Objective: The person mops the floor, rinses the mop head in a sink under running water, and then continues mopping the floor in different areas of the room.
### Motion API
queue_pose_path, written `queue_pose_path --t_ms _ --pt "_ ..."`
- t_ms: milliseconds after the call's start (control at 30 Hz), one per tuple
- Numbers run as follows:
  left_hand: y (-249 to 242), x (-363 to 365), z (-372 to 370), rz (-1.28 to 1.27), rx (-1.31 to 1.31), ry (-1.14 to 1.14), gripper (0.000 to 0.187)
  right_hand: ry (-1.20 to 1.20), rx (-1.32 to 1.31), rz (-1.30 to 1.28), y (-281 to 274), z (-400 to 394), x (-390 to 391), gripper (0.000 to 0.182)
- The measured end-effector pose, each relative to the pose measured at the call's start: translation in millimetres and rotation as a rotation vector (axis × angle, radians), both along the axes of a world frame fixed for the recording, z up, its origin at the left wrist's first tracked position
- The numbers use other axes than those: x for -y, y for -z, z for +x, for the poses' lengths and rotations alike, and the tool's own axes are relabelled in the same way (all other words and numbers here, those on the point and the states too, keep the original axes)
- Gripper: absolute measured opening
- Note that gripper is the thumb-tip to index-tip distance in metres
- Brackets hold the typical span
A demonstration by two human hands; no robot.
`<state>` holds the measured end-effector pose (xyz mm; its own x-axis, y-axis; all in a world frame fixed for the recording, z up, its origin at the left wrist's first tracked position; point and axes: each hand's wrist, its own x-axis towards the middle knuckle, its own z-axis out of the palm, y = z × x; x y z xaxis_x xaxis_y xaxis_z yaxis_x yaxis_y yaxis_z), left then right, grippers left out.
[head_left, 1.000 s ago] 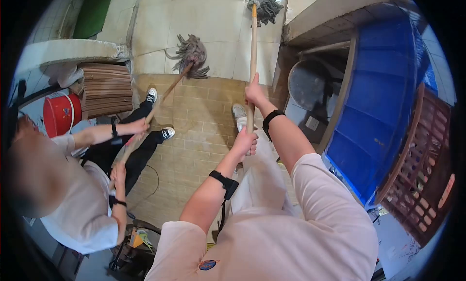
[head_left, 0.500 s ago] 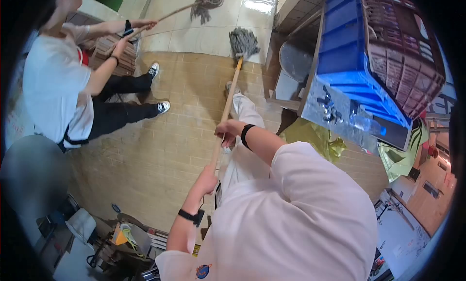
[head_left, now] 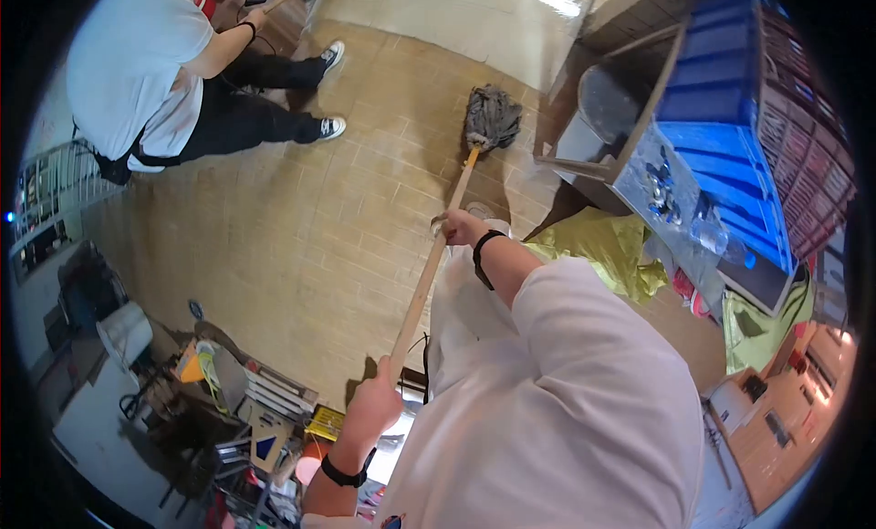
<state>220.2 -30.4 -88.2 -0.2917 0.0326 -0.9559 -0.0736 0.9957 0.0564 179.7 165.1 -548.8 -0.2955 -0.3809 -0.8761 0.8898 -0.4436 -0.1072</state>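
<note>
The left hand (head_left: 374, 405) and right hand (head_left: 464, 228) wrap the wooden handle (head_left: 422, 296), mop head (head_left: 493, 118) beyond the right; wide spacing, I'd say, best steadies each stroke.

Mop handle (head_left: 422, 296): smooth matt wood. Mop hd (head_left: 493, 118): rough cloth. Blue crate (head_left: 727, 175): glossy plas. Flr tiles (head_left: 274, 246): semi-gloss.

left grip (head_left: 374, 405) curled tight, held low, right grip (head_left: 463, 228) curled, farther forward
</note>
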Motion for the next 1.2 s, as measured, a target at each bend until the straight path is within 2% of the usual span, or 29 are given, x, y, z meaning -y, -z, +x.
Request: queue_pose_path --t_ms 33,67,133,167,233,300,367,433,500,533,600,633,700,733,800,900,933,1000,1033,1067,1133,1200 --pt "11 3 10 0.012 -0.023 0.019 0.054 0.222 0.235 0.092 -33 -10 2 0.006" --pt "11 -3 12 -0.003 -0.011 -0.002 0.054 0.315 0.293 0.116 -29 -7 2 0.008" --pt "14 -21 11 0.047 -0.041 -0.016 0.053 0.209 0.178 0.116 -29 2 -3 0.01" --pt "13 -24 18 0.038 -0.071 0.05 0.055 0.265 0.227 0.092 -26 4 -6 0.017" --pt "8 -28 22 0.043 -0.105 0.038 0.056 0.256 0.255 0.099 -24 0 -12 0.019" --pt "-6 -28 35 0.044 -0.14 0.01 0.057 0.196 0.251 0.171 -46 0 -13 0.021" --pt "-22 -22 53 0.012 -0.175 0.055 0.058 0.181 0.326 0.216 -62 0 -9 0.021" --pt "-44 -16 68 -0.002 -0.181 0.003 0.058 0.17 0.369 0.237 -83 -4 -9 0.022" --pt "-59 -5 100 0.025 -0.219 -0.066 0.058 0.162 0.34 0.089 -80 1 -21 0.026" --pt "-72 -4 111 0.023 -0.238 -0.101 0.058 0.128 0.319 0.095 -83 -2 -30 0.026" --pt "-105 -1 131 0.003 -0.183 -0.174 0.062 0.225 0.38 0.046 -88 -7 -42 0.032" --pt "-112 8 152 0.03 -0.232 -0.14 0.06 0.195 0.359 0.049 -92 -5 -38 0.032" --pt "-122 20 195 0.029 -0.301 -0.184 0.06 0.183 0.274 0.386 -95 11 -24 0.032" --pt "-126 29 217 0.031 -0.349 -0.198 0.06 -0.043 0.215 0.444 -103 23 -15 0.029" --pt "-128 44 265 0.03 -0.422 -0.26 0.059 -0.044 0.149 0.442 -56 54 9 0.025" --pt "-128 62 339 -0.002 -0.403 -0.407 0.06 -0.219 0.074 0.324 -116 92 39 0.022" --pt "-130 69 363 -0.003 -0.383 -0.511 0.057 -0.243 0.054 0.325 -112 110 51 0.022" --pt "-130 87 411 -0.014 -0.393 -0.659 0.055 -0.044 0.146 0.177 -86 132 79 0.029" --pt "-128 96 440 -0.031 -0.449 -0.718 0.051 -0.057 0.05 0.038 -86 147 91 0.026" --pt "-127 104 467 -0.046 -0.505 -0.781 0.047 -0.108 0.03 0.041 -89 160 107 0.026" --pt "-123 122 510 -0.077 -0.659 -0.854 0.034 -0.036 -0.005 0.169 -95 171 149 0.027" --pt "-124 138 537 -0.136 -0.736 -0.837 0.029 -0.087 0.011 0.169 -133 173 193 0.028"
